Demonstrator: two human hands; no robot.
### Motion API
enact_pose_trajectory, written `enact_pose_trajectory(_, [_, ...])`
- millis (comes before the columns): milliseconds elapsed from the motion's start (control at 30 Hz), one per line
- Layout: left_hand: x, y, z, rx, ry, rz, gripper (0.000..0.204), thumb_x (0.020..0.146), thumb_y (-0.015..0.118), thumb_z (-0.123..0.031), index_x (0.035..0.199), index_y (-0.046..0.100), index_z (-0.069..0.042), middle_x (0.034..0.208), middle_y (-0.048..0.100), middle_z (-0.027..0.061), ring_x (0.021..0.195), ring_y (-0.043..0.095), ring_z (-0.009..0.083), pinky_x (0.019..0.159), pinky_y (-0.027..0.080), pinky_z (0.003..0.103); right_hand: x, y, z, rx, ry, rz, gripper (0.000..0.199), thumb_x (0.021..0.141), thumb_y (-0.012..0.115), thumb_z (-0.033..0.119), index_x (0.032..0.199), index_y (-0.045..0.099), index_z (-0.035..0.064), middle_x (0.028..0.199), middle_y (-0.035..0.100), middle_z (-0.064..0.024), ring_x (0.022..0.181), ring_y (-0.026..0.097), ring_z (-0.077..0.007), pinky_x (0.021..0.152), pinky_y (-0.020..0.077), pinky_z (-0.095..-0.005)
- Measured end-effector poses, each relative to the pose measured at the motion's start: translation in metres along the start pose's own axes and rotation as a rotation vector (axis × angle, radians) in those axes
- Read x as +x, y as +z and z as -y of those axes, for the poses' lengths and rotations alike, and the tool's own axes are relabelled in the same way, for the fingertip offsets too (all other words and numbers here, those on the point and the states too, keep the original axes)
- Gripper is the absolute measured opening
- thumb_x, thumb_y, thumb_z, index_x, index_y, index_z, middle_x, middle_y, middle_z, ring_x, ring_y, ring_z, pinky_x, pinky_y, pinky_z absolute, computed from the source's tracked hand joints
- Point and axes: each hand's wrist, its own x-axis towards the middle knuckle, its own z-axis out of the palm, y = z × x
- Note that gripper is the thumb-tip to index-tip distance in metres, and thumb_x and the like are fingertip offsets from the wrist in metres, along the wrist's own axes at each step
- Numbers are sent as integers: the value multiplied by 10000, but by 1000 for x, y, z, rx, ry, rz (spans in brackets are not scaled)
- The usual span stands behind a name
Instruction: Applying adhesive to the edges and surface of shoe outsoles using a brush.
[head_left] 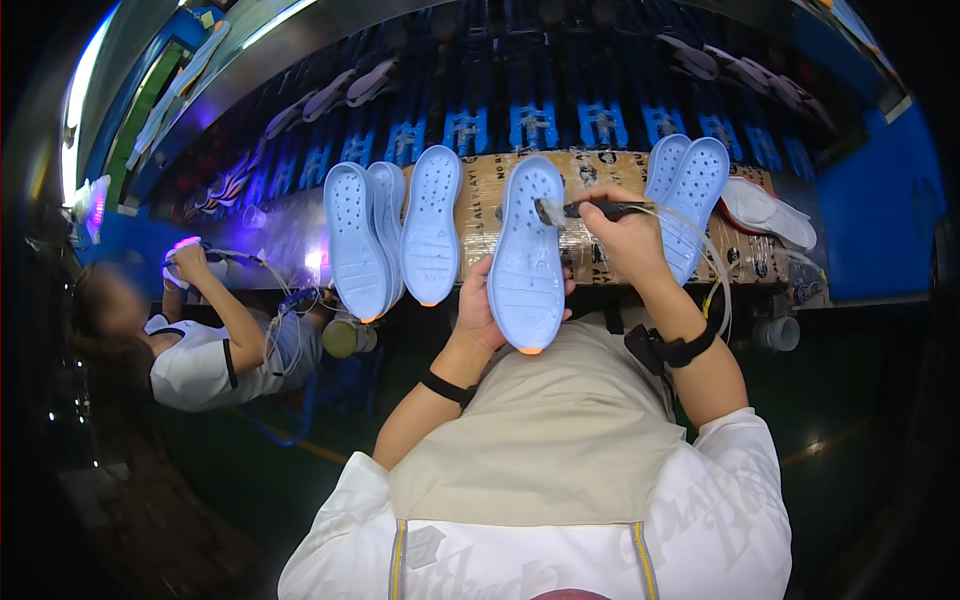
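A light blue shoe sole [528, 270] lies tilted in my left hand [478, 308], which grips it from beneath and around its sides. My right hand [630, 240] holds a black-handled brush [573, 210] with a clear tube running from it. The brush's pale bristles touch the upper, dimpled part of the sole. Left of my hands stand more blue soles, a single one [432, 230] and an overlapping pair [352, 245]. To the right, another overlapping pair of blue soles [697, 195] sits behind my right forearm.
Brown printed cardboard [480, 200] covers the bench. A white shoe part with red trim [768, 212] lies at its right end. Behind run dark conveyor slats with blue ends [533, 125] carrying pale soles. A co-worker [205, 350] sits at left. A cup [778, 333] hangs near the bench's front edge.
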Motion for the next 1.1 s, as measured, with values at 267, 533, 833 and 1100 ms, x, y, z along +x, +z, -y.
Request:
enact_pose_trajectory(267, [41,19,2,231,305,-241,681,1031,298,-475,1482,490,-3,1386,619,230,1278,608,409,1099,498,504,-24,19,23,-252,-452,32,195,867,741,109,1031,731,6,892,734,-149,794,708,-239,713,534,-347])
enact_pose_trajectory(533, [45,44,-10,169,284,-67,814,1050,186,-646,1570,388,-53,1440,564,264,1275,609,435,1113,490,544,-28,-23,86,-175,-198,529,197,864,768,92,1035,765,-5,906,767,-150,800,734,-251,744,559,-344])
enact_pose_trajectory(833, [32,57,18,271,127,117,911,956,292,-734,1548,414,-51,1347,611,242,1178,655,401,1001,536,600,35,1,62,-332,-837,-344,171,836,799,88,991,764,25,873,735,-126,768,669,-297,721,509,-391])
enact_pose_trajectory(1100, [36,57,13,233,146,146,840,986,269,-702,1527,446,-85,1346,613,222,1173,658,385,961,575,541,25,4,63,79,-692,162,232,923,743,89,1141,755,13,992,740,-97,851,666,-173,801,525,-327])
